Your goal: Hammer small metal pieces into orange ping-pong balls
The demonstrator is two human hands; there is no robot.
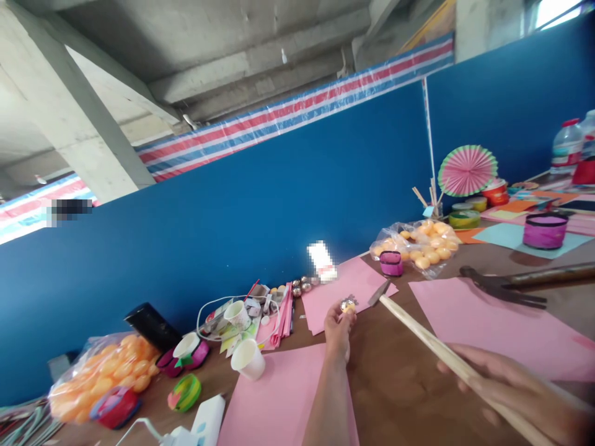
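Orange balls fill a clear bag (pixel 93 371) at the left edge of the brown worktop (pixel 400 390), with a paper cup (pixel 248 359) lying tipped just right of it. A pink sheet (pixel 279 402) lies at the front edge, and the left forearm crosses it. The left hand (pixel 338 328) rests near the middle of the worktop. Its fingertips are pinched around a small ball (pixel 348 304), orange with a shiny bit on it that is too small to make out. The ball sits low at the fingertips, on or just above the bare wood by the corner of another pink sheet.

It looks hollow and thin-shelled, so likely very light, smooth, quick to roll and easy to dent. A grip on its two sides, close to the wood, would steady it best.

Just right of the ball hangs the small metal head of a hammer (pixel 379 292). Its long pale wooden handle runs to the front right corner, where the blurred right hand (pixel 506 381) is closed around it far from the head. The handle looks stiff, the weight at the head.

A claw hammer (pixel 502 288) lies apart near the right edge
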